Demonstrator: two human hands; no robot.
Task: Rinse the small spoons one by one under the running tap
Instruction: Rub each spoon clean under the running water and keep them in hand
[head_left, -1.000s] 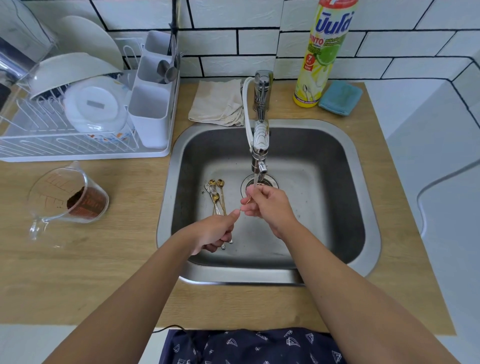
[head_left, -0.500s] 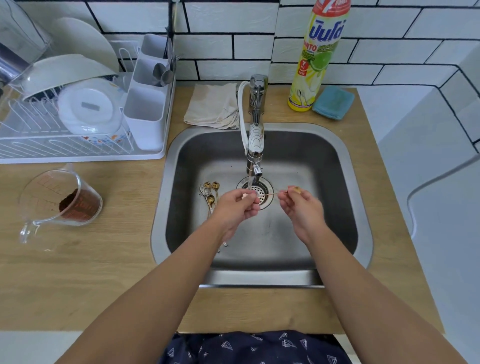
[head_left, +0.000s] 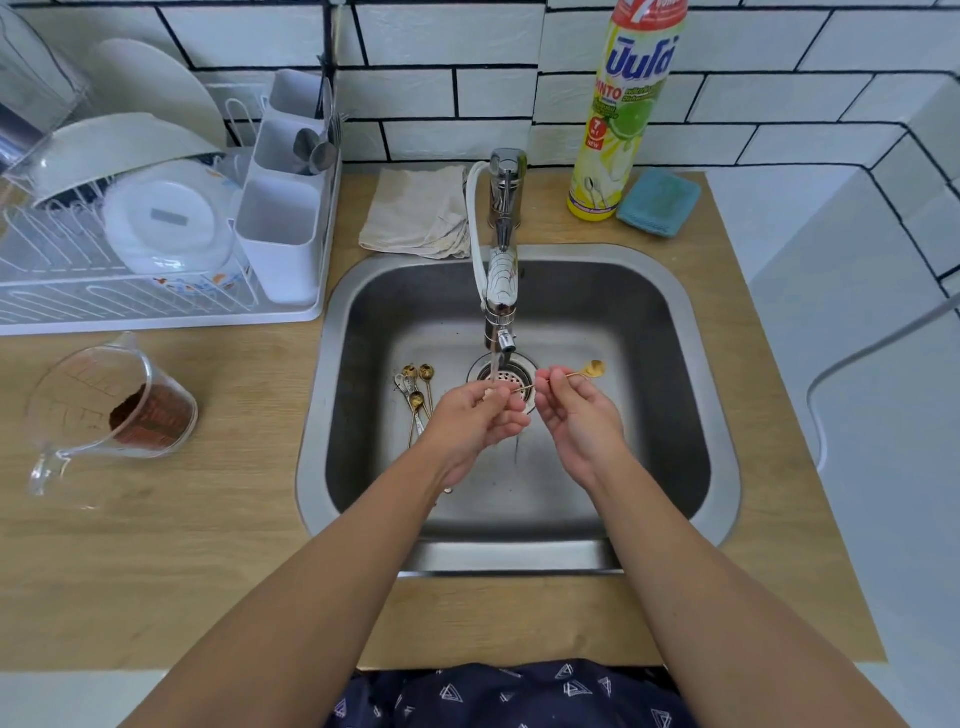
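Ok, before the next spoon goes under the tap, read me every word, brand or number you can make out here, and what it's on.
"PINTO": on the yellow dish soap bottle, beside the lime picture.
"7" and "NEW": red badge lower on the same bottle.
Big blue brand name on the bottle: non-Latin script, I cannot transcribe it.
Smaller print beside "PINTO": too blurred.
Markings on the measuring cup: too faint to read.
Nothing else legible.

You face a wooden desk (head_left: 156, 545); white brick-pattern wall tiles (head_left: 447, 41) with dark grout run from 10 to 2 o'clock, evenly lit.
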